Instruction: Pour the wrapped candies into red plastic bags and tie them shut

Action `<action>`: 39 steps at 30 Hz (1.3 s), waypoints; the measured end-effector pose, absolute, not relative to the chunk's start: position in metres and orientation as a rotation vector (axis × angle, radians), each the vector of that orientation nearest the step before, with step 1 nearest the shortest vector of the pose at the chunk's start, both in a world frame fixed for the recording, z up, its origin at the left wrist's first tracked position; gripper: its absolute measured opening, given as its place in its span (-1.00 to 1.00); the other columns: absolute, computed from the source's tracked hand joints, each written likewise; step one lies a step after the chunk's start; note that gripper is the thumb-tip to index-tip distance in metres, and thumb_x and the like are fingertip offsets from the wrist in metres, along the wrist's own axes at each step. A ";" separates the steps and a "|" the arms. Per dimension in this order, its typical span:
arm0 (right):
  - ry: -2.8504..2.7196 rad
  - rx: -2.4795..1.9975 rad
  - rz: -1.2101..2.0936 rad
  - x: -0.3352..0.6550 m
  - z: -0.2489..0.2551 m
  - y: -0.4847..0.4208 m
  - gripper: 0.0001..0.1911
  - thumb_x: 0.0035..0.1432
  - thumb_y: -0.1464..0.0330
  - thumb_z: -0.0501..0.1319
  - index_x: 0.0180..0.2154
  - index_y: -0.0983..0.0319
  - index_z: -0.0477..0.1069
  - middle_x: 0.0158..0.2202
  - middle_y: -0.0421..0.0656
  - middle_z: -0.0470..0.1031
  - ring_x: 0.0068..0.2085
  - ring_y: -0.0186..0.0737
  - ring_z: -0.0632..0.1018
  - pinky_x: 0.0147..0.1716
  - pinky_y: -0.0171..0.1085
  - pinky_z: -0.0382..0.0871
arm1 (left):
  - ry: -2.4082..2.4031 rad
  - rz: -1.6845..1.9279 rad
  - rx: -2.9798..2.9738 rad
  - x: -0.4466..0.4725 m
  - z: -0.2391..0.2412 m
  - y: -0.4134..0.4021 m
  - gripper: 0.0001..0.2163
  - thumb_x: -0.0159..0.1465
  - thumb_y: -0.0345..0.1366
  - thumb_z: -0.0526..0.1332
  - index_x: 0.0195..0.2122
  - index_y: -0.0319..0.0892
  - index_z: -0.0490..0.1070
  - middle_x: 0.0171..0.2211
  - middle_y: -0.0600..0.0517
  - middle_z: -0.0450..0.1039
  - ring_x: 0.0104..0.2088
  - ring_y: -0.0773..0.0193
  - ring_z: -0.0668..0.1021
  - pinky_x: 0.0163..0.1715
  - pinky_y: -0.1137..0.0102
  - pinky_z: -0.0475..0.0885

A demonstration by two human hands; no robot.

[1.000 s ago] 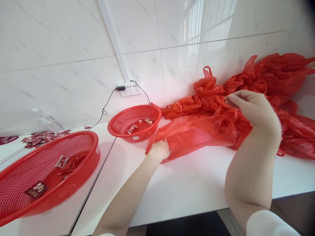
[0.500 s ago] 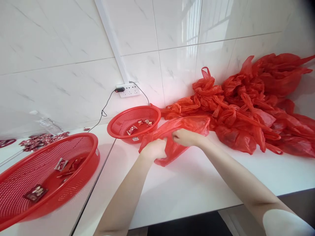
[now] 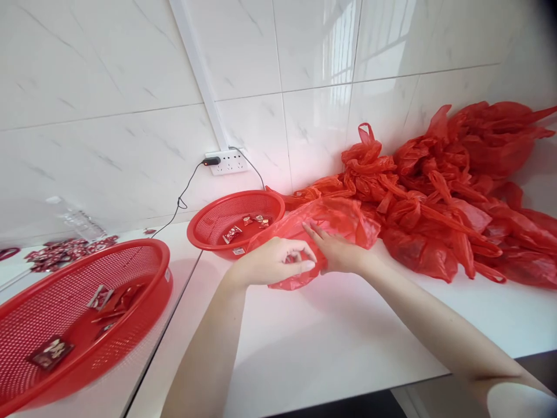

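Observation:
A thin red plastic bag point(image 3: 343, 212) lies on the white table, its mouth spread wide towards me. In front of its left side is my left hand point(image 3: 272, 261), fingers loosely curved and thumb apart, with nothing visible between them. Against the bag's opening rests my right hand point(image 3: 342, 251), its fingers stretched out and spread, the tips reaching over the bag's inside. Part of the bag is hidden behind both hands. Just left of the bag stands a small red mesh basket point(image 3: 209, 241) with a few small wrapped packets point(image 3: 232, 234) in it.
A larger red basket point(image 3: 163, 261) at the left holds several wrapped snacks point(image 3: 51, 352). Behind it are a heap of small packets point(image 3: 61, 252) and a clear bottle point(image 3: 80, 220). Knotted red bags point(image 3: 435, 215) pile up at the right. A plugged-in cable point(image 3: 187, 188) hangs from the power strip point(image 3: 230, 162).
Both hands have loosened from their closed grip on the bag, and their fingers now stand apart. The bag's mouth has spread wider and rounder. The view has shifted slightly.

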State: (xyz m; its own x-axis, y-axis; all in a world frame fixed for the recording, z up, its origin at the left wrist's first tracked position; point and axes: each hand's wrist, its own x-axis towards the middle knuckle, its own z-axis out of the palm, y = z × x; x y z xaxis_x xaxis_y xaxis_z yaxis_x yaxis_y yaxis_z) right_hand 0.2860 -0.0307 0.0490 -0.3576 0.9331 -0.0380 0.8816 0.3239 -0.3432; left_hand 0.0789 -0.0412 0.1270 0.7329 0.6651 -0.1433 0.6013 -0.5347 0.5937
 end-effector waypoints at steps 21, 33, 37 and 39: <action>-1.857 -1.733 0.074 0.329 0.101 0.080 -0.77 0.20 0.32 0.16 -0.21 0.23 0.56 -0.01 -0.04 0.50 0.09 -0.08 0.43 0.12 -0.12 0.25 | 1.122 -0.183 2.440 0.109 0.061 -0.036 -0.16 0.02 0.11 0.31 0.31 -0.07 0.15 0.29 -0.17 0.19 0.22 -0.21 0.32 0.08 0.03 0.36; -1.676 -1.921 0.030 0.354 0.066 0.155 -0.48 0.26 0.37 0.01 0.21 0.47 0.22 0.28 0.22 0.15 0.32 0.02 0.18 0.27 -0.02 0.06 | 1.184 -0.022 2.506 0.131 -0.036 0.013 -0.11 0.14 0.39 -0.16 0.41 0.03 -0.19 0.43 -0.03 -0.40 0.38 -0.15 -0.31 0.28 -0.15 -0.36; -1.480 -1.588 -0.175 0.371 0.095 0.146 -0.41 0.28 0.32 -0.03 0.28 0.41 0.08 0.33 0.16 0.05 0.35 -0.04 0.10 0.31 -0.05 -0.01 | 1.235 0.089 2.541 0.136 -0.048 0.028 -0.15 0.16 0.38 -0.20 0.40 0.05 -0.12 0.43 -0.02 -0.31 0.39 -0.13 -0.23 0.29 -0.12 -0.34; -1.394 -1.415 -0.265 0.375 0.113 0.130 -0.42 0.26 0.29 0.01 0.28 0.32 0.09 0.32 0.11 0.07 0.35 0.01 0.11 0.29 0.03 0.02 | 1.269 0.111 2.539 0.142 -0.053 0.038 -0.16 0.17 0.37 -0.20 0.40 0.06 -0.12 0.43 -0.02 -0.27 0.39 -0.13 -0.21 0.29 -0.12 -0.31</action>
